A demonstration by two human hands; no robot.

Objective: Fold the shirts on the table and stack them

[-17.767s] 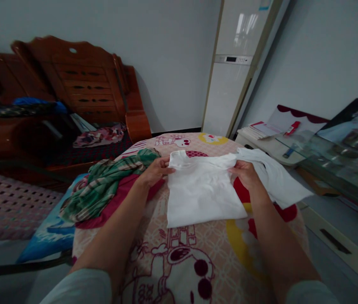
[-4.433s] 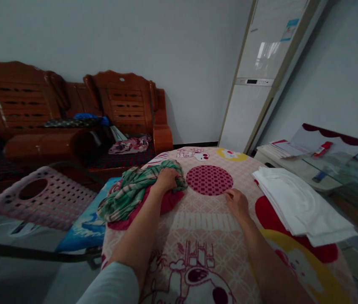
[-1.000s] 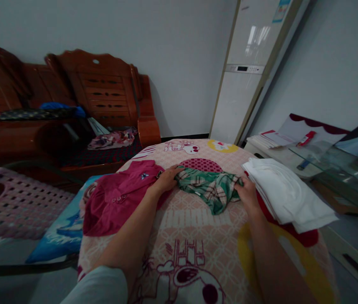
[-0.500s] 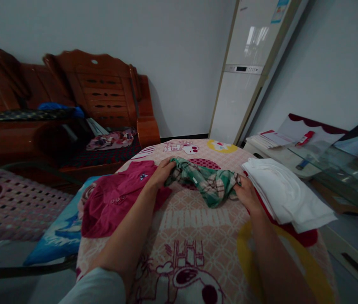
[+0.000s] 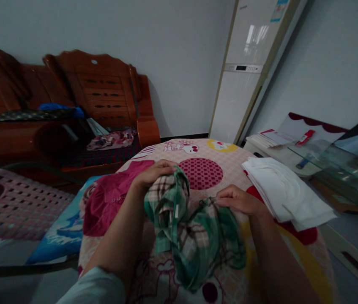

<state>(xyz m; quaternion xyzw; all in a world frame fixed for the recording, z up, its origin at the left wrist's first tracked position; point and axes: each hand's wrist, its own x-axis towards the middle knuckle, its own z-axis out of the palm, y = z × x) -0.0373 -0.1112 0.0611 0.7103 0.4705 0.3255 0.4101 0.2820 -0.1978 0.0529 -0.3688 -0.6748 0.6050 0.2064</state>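
Observation:
A green, white and brown plaid cloth (image 5: 198, 240) hangs in loose folds between my two hands, over the near half of the round table. My left hand (image 5: 158, 172) is closed on its upper left edge. Pinched in my right hand (image 5: 237, 199) is its upper right edge. A magenta garment with buttons (image 5: 107, 200) lies to the left, partly behind my left forearm. On the right of the table rests a folded white cloth (image 5: 288, 190), beyond my right hand.
The table (image 5: 198, 147) has a patterned pink cover. A woven pink chair (image 5: 23, 202) and a blue printed cushion (image 5: 61, 232) stand at the left. Behind is a wooden bench (image 5: 102, 88). At the right are a glass shelf (image 5: 350, 169) and a cabinet holding papers (image 5: 270, 137).
The plaid cloth has come nearer to me and spread into larger hanging folds. My left hand moved slightly left; my right hand shifted left and a little nearer, both still gripping the cloth.

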